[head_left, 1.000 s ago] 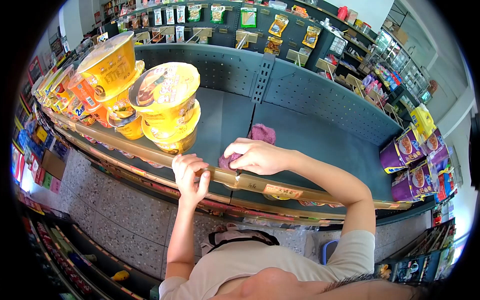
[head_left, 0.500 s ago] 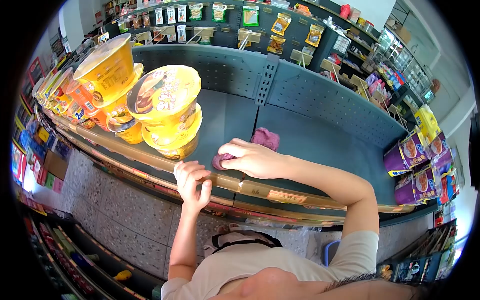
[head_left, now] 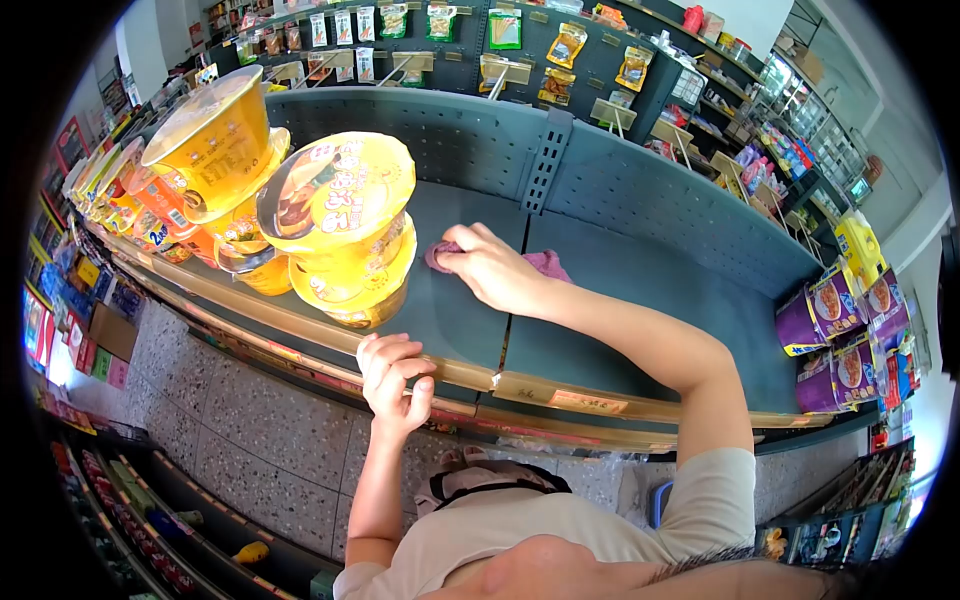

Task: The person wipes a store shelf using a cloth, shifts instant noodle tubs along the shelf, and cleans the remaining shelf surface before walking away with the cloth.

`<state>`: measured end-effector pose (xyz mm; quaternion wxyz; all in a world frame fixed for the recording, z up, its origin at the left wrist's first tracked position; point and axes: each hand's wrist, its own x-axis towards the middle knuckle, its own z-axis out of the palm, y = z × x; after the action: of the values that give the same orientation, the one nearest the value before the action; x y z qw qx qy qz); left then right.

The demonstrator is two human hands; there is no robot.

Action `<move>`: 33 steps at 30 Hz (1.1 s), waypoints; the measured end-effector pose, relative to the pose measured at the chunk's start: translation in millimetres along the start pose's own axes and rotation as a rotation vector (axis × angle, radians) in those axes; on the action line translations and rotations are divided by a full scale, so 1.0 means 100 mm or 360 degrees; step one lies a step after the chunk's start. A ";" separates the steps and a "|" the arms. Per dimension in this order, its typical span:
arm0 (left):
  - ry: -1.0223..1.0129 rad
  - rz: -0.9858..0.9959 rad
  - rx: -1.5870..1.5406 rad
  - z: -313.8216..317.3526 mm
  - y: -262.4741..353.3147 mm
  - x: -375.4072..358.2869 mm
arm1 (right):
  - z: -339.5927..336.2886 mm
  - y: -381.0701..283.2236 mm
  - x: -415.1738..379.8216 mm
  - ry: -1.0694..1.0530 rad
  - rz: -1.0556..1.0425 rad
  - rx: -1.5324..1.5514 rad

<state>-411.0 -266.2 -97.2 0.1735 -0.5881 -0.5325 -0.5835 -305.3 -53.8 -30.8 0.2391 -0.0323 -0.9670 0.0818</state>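
Observation:
My right hand (head_left: 490, 268) presses a purple cloth (head_left: 548, 265) onto the dark shelf board (head_left: 455, 320). Part of the cloth is bunched under its fingers, and the rest trails out to the right behind the wrist. My left hand (head_left: 396, 382) is at the shelf's front edge (head_left: 462, 374), its fingers curled together against the tan rail and the thumb lower down. Just beyond it stands a stack of yellow instant noodle bowls (head_left: 345, 215), left of the cloth. Neither hand touches the bowls.
More noodle bowls (head_left: 205, 150) crowd the shelf's left end. Purple noodle tubs (head_left: 838, 320) stand stacked at the right end. A perforated back panel (head_left: 650, 200) with a slotted upright (head_left: 545, 160) borders the shelf. Hanging snack packs (head_left: 566, 46) are behind; another low shelf (head_left: 190, 530) is at lower left.
My right hand has slid the purple cloth back across the board, away from the front edge. My left hand remains at the rail. The view has shifted slightly.

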 end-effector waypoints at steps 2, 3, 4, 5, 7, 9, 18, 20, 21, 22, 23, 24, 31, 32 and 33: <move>-0.0001 -0.0003 -0.0004 0.00 -0.01 -0.01 | 0.00 0.08 0.08 -0.0006 0.0073 -0.0017; -0.0007 -0.0003 -0.0005 0.00 -0.01 -0.01 | -0.01 0.12 0.12 -0.0009 0.0110 -0.0026; -0.0011 -0.0003 -0.0007 -0.01 -0.01 0.00 | 0.02 0.18 0.16 0.0008 0.0147 -0.0055; -0.0015 -0.0002 -0.0008 -0.01 -0.01 0.00 | 0.03 0.25 0.20 0.0007 0.0169 -0.0076; -0.0024 0.0002 -0.0005 -0.01 0.00 0.00 | 0.07 0.38 0.28 0.0004 0.0212 -0.0117; -0.0053 0.0012 0.0004 -0.02 -0.01 0.00 | 0.15 0.51 0.35 0.0116 0.0215 -0.0161; -0.0017 0.0002 -0.0012 -0.02 0.00 0.02 | 0.24 0.72 0.68 0.0079 0.0462 -0.0423; -0.0025 0.0000 -0.0002 -0.02 -0.01 0.02 | 0.30 0.69 0.76 0.0075 0.0517 -0.0523; -0.0025 -0.0004 0.0008 -0.01 0.00 0.02 | 0.33 0.67 0.80 0.0076 0.0531 -0.0572; -0.0025 -0.0007 0.0018 0.00 0.01 0.03 | 0.35 0.67 0.82 0.0079 0.0546 -0.0621; -0.0025 -0.0007 0.0029 0.00 0.01 0.03 | 0.36 0.70 0.83 0.0087 0.0494 -0.0540; -0.0033 0.0000 0.0040 0.01 0.01 0.03 | 0.36 0.75 0.83 0.0098 0.0445 -0.0462; -0.0049 0.0016 0.0027 -0.01 0.00 0.03 | 0.32 0.76 0.73 0.0125 0.0054 -0.0020; -0.0059 0.0016 0.0029 -0.01 0.00 0.03 | 0.31 0.72 0.71 0.0122 0.0001 -0.0009; -0.0067 0.0017 0.0030 -0.02 0.00 0.03 | 0.29 0.68 0.69 0.0119 -0.0053 0.0000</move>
<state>-412.8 -266.2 -94.4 0.1709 -0.6015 -0.5383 -0.5650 -378.1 16.2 -37.0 0.2764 -0.0194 -0.9578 0.0766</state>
